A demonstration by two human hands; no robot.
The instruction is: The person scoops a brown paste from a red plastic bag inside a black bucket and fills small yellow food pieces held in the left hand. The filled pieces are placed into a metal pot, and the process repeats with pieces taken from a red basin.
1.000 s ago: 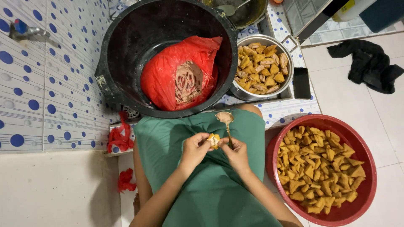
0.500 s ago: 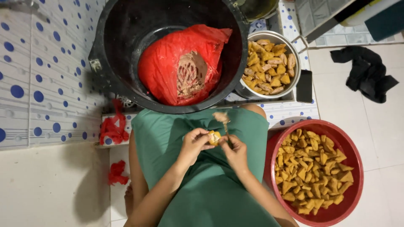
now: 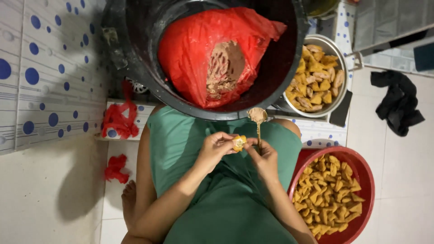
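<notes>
Head view: the left hand (image 3: 216,147) pinches a small yellow tofu puff (image 3: 239,143) over the lap, touching the right hand (image 3: 263,156), which grips a slim gold spoon (image 3: 258,118) heaped with brownish filling. The red plastic basin (image 3: 367,180) beside the knee is piled with puffs; the steel bowl (image 3: 340,68) holds more.

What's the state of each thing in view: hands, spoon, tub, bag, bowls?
left hand: pinching a small yellow piece
right hand: gripping the spoon handle, fingers on the piece too
spoon: upright, bowl loaded with brown paste
black tub: holds the red bag
red bag: open, brown paste exposed
metal bowl: filled with yellow pieces
red basin: about full of yellow pieces
black cloth: crumpled on the floor
</notes>
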